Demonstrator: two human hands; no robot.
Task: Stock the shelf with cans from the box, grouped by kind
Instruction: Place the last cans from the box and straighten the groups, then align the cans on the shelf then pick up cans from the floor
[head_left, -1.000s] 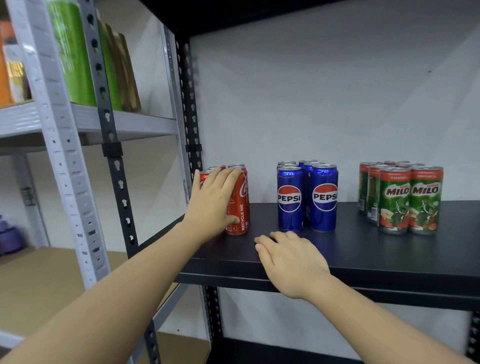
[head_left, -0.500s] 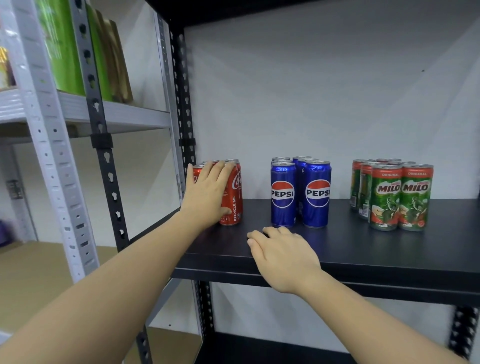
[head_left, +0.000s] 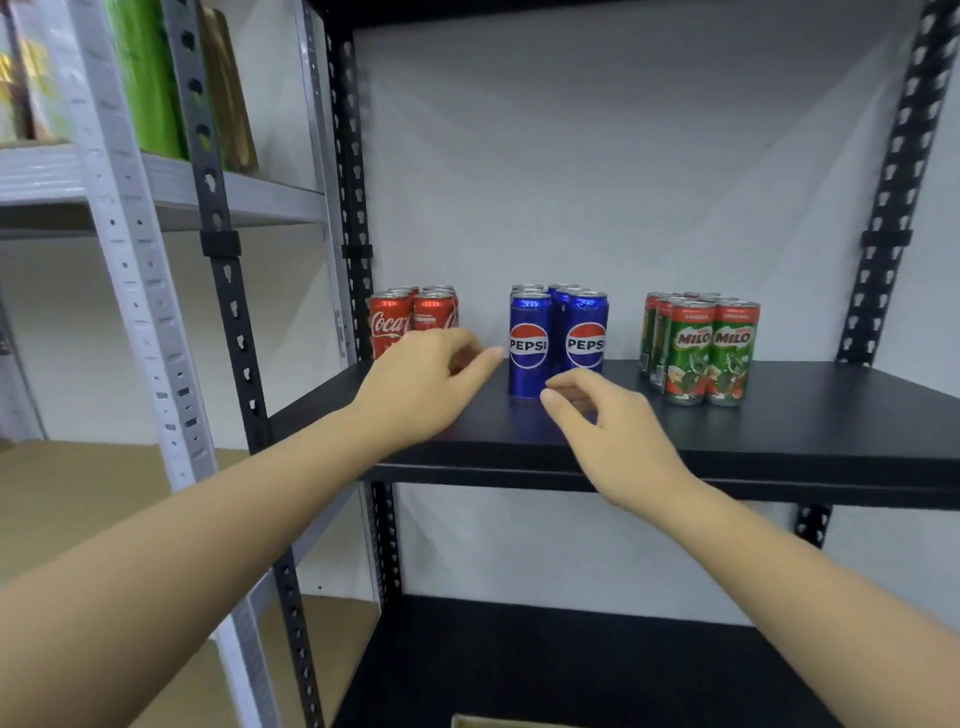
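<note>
Three groups of cans stand on the black shelf (head_left: 810, 415): red Coca-Cola cans (head_left: 400, 319) at the left, blue Pepsi cans (head_left: 540, 332) in the middle, green Milo cans (head_left: 701, 348) at the right. My left hand (head_left: 421, 389) hovers in front of the Coca-Cola cans, fingers loosely curled, holding nothing. My right hand (head_left: 608, 431) hangs over the shelf's front edge just before the Pepsi cans, fingers bent and apart, empty. The lower parts of the front cola cans are hidden by my left hand.
A grey shelf unit (head_left: 135, 249) stands at the left with green and brown packages (head_left: 150, 78) on its upper level. Black perforated uprights (head_left: 228, 291) frame the shelf. A lower black shelf (head_left: 571, 670) lies below, with a cardboard edge (head_left: 498, 721) at the bottom.
My left hand has let go of the Coca-Cola can and drawn back toward me. My right hand has lifted off the shelf surface and curled its fingers.
</note>
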